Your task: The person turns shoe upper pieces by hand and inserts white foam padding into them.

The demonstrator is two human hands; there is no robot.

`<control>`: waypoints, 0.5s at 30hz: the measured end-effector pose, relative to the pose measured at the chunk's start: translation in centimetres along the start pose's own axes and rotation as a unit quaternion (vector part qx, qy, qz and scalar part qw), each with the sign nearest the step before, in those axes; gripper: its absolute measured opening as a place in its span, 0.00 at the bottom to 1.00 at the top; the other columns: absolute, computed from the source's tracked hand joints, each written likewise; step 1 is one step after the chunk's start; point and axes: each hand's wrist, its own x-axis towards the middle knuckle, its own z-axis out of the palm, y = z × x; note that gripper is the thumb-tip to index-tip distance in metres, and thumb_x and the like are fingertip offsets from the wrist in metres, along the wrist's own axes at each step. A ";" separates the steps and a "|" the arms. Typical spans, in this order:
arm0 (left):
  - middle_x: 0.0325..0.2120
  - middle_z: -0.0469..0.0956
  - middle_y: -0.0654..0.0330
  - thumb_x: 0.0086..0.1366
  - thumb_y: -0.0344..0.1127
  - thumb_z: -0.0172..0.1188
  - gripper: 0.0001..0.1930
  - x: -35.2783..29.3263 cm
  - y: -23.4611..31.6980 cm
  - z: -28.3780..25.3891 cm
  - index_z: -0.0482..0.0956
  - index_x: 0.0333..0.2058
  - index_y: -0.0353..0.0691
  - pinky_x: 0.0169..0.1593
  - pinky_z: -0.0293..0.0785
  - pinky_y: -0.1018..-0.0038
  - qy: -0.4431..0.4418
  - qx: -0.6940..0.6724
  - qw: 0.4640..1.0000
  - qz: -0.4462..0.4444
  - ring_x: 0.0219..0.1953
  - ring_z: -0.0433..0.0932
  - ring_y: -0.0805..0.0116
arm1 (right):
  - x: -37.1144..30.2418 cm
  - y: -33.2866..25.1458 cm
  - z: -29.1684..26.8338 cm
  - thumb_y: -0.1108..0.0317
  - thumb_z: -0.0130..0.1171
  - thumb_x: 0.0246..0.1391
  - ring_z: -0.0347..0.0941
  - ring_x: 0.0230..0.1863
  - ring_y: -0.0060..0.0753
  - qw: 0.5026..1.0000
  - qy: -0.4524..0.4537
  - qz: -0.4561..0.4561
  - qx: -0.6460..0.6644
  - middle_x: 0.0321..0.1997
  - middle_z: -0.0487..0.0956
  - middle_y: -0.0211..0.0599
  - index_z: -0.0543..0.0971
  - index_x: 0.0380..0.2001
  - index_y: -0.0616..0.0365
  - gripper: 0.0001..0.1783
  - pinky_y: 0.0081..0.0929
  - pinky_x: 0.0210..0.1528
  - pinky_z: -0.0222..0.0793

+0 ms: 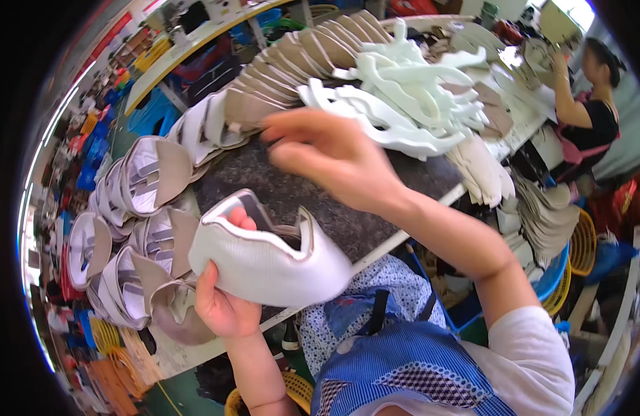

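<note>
- Observed a dark work table (243, 173) across the middle of the view.
- Noted along its far side a curving row of nested beige pieces (292, 66), beside a heap of pale foam strips (375, 69).
- Found lined shells (171, 173) grouped at left.
- Located a white curved piece (271, 270) above the near table edge: long axis running from upper left to lower right, notched rim facing up and away from the body.
- Recorded a smooth-looking white outside, bowed form, beige-brown edging.
- Cannot make out any lettering at this sharpness.
- Saw the right hand (337, 156) above the table, pointing left, fingers half curled and blurred; cannot tell if closed on anything.
- Saw the left hand (226, 308) gripping the piece's left end, thumb outside, fingertips inside.
</note>
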 end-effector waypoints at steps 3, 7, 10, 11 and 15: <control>0.70 0.55 0.43 0.69 0.36 0.50 0.33 2.5 -1.9 2.2 0.53 0.69 0.32 0.74 0.45 0.50 0.077 0.153 0.984 0.054 0.72 0.55 0.48 | -3.8 -3.5 0.0 0.74 0.65 0.48 0.78 0.37 0.34 0.953 0.032 -0.226 -0.201 0.39 0.80 0.40 0.80 0.44 0.63 0.17 0.30 0.42 0.74; 0.71 0.53 0.50 0.74 0.52 0.42 0.35 2.8 -4.3 2.6 0.49 0.71 0.36 0.72 0.50 0.56 0.019 0.103 0.992 0.063 0.71 0.55 0.54 | -5.6 1.0 3.5 0.77 0.70 0.38 0.79 0.37 0.43 0.864 -0.021 -0.332 -0.379 0.38 0.81 0.40 0.81 0.37 0.62 0.18 0.33 0.39 0.76; 0.70 0.54 0.52 0.75 0.57 0.39 0.37 1.9 -5.0 1.6 0.47 0.71 0.37 0.72 0.50 0.58 -0.010 0.117 0.990 0.083 0.71 0.57 0.56 | -6.0 2.6 4.0 0.81 0.66 0.41 0.79 0.33 0.41 0.870 0.017 -0.338 -0.358 0.36 0.82 0.38 0.81 0.36 0.62 0.15 0.30 0.36 0.76; 0.71 0.53 0.50 0.74 0.59 0.38 0.38 1.7 -5.1 0.9 0.47 0.71 0.38 0.72 0.48 0.58 -0.011 0.232 0.968 0.095 0.72 0.55 0.55 | -6.3 2.7 4.0 0.80 0.66 0.41 0.79 0.33 0.41 0.917 0.022 -0.253 -0.309 0.36 0.82 0.38 0.80 0.36 0.62 0.14 0.30 0.36 0.76; 0.71 0.53 0.49 0.72 0.68 0.35 0.44 1.1 -4.4 0.3 0.46 0.72 0.38 0.72 0.49 0.59 0.047 0.305 0.950 0.047 0.72 0.54 0.55 | -6.3 1.6 4.6 0.80 0.65 0.44 0.79 0.33 0.42 0.940 -0.016 -0.193 -0.282 0.36 0.82 0.40 0.78 0.34 0.62 0.11 0.30 0.37 0.77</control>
